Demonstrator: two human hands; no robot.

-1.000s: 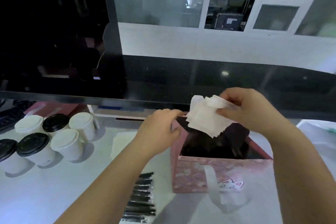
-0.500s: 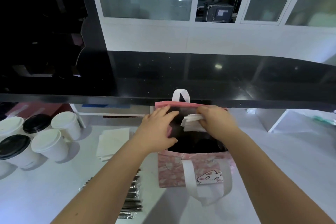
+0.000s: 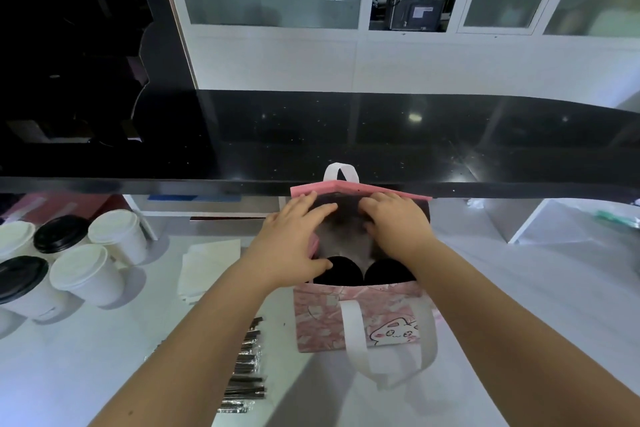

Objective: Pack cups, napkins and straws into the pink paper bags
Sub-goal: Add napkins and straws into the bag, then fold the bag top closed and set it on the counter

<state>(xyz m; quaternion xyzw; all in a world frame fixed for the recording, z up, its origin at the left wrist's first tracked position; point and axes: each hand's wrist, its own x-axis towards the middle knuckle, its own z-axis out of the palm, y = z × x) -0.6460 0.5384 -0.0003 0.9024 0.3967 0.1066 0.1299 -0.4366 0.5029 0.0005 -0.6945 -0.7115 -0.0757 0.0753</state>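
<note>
lowered into the pink bag point(image 3: 360, 322), the right hand point(image 3: 394, 230) no longer shows its napkin. wrapped straws point(image 3: 246, 374) lie nearest, below the left hand point(image 3: 298, 243). a cartoon cat point(image 3: 394, 333) is printed on the bag front. two black lids point(image 3: 337, 272) are seen under the hands. left fingers are spread flat on the bag's far wall; right fingers are curled, and whether anything is held cannot be told.

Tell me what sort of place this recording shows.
Probably a café or takeaway drinks counter: lidded paper cups, wrapped straws and a napkin stack sit on a white worktop below a raised black counter, beside a pink paper bag.
</note>
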